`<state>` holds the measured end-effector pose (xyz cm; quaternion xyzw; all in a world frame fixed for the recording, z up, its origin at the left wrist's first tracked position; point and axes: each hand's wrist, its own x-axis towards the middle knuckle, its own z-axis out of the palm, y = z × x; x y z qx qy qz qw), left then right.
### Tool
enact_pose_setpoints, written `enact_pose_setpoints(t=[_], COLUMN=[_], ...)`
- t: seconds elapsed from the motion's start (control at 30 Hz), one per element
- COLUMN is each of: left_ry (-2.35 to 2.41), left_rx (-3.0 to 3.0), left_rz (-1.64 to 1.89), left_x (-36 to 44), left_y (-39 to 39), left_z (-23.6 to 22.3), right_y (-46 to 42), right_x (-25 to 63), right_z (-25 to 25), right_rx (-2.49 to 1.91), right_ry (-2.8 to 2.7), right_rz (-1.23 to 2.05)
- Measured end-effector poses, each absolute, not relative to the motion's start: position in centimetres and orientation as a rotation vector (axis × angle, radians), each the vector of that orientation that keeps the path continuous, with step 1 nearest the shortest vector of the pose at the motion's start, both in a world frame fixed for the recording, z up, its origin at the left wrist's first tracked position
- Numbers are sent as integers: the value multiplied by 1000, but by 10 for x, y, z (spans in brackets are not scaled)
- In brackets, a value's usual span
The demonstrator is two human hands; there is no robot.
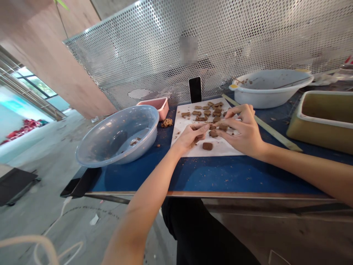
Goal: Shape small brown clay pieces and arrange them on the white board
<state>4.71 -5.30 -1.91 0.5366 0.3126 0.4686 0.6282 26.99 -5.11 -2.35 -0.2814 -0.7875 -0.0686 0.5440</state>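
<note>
My right hand [244, 130] is bent over a sheet of white paper [190, 149], its thumb and fingers closed around a small brown clay-like piece [223, 127]. From the other side, my left hand [192, 135] reaches in with its fingers curled and the thumb and index fingertips together. Whatever is between those tips is hidden. Below the right fingertips lies a rough brown lump [213, 133]. A smooth rounded brown block [207, 146] rests near the paper's front edge. Several small brown blocks [197, 113] are spread over the back of the paper.
A translucent blue basin [93, 151] stands left, beside a pink container [163, 109] and a crumbly brown clump [166, 123]. A phone [195, 90] leans on the perforated metal panel [165, 48]. To the right are a wooden strip [275, 136], white basin [256, 97] and olive-coloured tub [317, 129].
</note>
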Motion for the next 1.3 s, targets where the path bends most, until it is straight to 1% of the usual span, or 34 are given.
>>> enact_pose_setpoints(t=[0.2, 0.53, 0.83, 1.3], left_ry=[761, 806, 797, 806], left_rx=[1282, 1340, 1004, 862], left_rz=[1064, 1012, 1202, 1249], left_x=[46, 46, 46, 45], left_y=[-51, -54, -47, -50], left_z=[-22, -19, -15, -8], right_y=[-50, -47, -44, -39], right_x=[272, 271, 269, 268], right_z=[-26, -32, -30, -36], right_rx=[-752, -699, -741, -752], right_ry=[-1939, -2014, -2105, -2118], right_rz=[-176, -207, -91, -84])
